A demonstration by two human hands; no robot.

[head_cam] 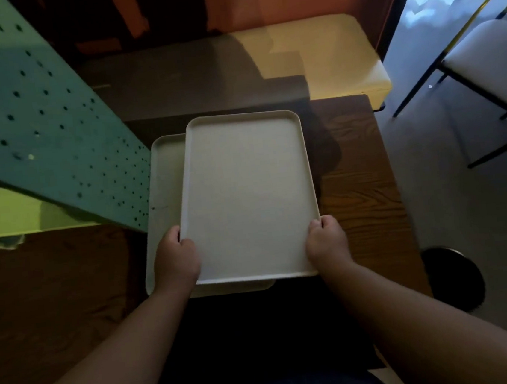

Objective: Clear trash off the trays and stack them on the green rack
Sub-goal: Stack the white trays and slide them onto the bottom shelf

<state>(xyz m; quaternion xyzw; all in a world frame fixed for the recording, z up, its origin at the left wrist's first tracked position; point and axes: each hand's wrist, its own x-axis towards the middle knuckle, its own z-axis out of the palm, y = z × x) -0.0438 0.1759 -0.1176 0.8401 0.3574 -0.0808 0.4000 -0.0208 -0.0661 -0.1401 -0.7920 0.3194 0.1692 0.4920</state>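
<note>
I hold a bare cream tray (247, 192) in front of me by its near corners. My left hand (176, 257) grips the near left corner and my right hand (326, 242) grips the near right corner. A second cream tray (163, 182) lies beneath it, shifted to the left, on the dark wooden table (360, 180); most of it is hidden by the upper tray. No trash shows on either tray. The green rack (35, 121), a perforated panel, stands at the left.
A cream padded bench (325, 56) stands beyond the table against an orange wall. A white chair (493, 72) with black legs is at the right. A black round stool base (455, 277) sits on the grey floor at lower right.
</note>
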